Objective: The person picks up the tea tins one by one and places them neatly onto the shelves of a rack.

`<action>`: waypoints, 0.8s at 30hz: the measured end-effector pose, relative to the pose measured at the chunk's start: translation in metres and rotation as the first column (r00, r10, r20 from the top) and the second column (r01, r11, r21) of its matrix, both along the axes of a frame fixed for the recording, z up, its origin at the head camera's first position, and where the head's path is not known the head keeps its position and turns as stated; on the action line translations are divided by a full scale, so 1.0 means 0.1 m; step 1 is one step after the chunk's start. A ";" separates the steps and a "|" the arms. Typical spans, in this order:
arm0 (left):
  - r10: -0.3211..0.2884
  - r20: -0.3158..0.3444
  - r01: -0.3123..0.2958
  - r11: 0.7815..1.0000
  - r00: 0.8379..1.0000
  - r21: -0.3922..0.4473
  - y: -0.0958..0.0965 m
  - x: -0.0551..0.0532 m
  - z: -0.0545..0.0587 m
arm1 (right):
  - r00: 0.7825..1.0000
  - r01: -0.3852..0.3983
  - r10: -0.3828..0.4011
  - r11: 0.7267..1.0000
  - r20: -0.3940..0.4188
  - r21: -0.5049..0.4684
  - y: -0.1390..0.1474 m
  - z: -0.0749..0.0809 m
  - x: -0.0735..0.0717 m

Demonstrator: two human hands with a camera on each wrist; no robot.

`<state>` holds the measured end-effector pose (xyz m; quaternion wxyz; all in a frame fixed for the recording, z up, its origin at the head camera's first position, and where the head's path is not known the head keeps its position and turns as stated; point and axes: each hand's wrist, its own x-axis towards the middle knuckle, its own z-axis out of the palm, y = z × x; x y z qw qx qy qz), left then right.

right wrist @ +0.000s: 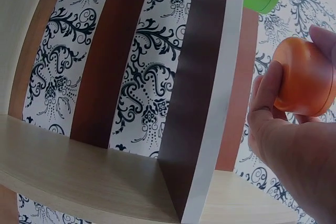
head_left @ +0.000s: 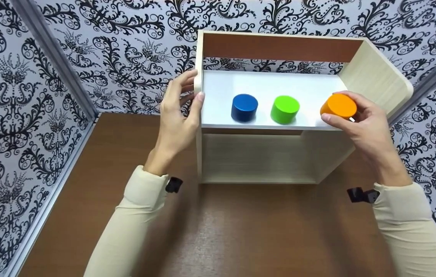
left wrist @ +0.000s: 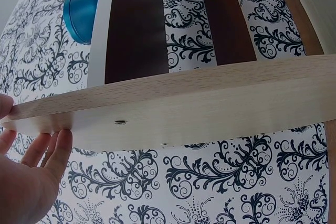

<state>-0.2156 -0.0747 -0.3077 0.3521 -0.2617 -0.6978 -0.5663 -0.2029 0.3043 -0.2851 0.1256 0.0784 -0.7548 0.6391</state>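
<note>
My right hand (head_left: 370, 129) grips an orange round canister (head_left: 340, 106) at the right part of the white shelf board (head_left: 218, 88), thumb on the near side and fingers around the back. In the right wrist view the orange canister (right wrist: 303, 77) shows between thumb and fingers. My left hand (head_left: 179, 115) holds the front edge of the left side panel (head_left: 199, 61) of a small wooden shelf unit, thumb in front and fingers behind. A blue canister (head_left: 244, 108) and a green canister (head_left: 285, 110) stand upright on the board, left of the orange one.
Below the board is a lower compartment (head_left: 256, 157) of pale wood. The unit's right side panel (head_left: 379, 73) rises beyond my right hand. Brown floor-like surface (head_left: 218, 231) lies in front, and patterned walls (head_left: 125, 50) stand behind and at both sides.
</note>
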 end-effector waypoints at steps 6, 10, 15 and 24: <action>0.016 -0.001 -0.016 1.000 1.000 -0.007 0.00 0.00 0.00 | 1.000 0.000 0.000 1.000 0.009 0.000 -0.02 0.01 -0.05; 0.016 0.002 -0.016 1.000 1.000 -0.008 0.01 0.00 0.00 | 1.000 0.018 -0.019 1.000 0.012 0.024 -0.03 0.02 -0.06; 0.013 0.000 -0.013 1.000 1.000 -0.010 0.00 0.00 0.01 | 0.998 0.055 -0.057 0.993 0.017 0.102 -0.01 0.03 -0.09; 0.013 0.000 -0.013 1.000 1.000 -0.016 0.00 0.00 0.01 | 0.991 0.117 -0.130 0.939 0.020 0.323 0.05 0.03 -0.14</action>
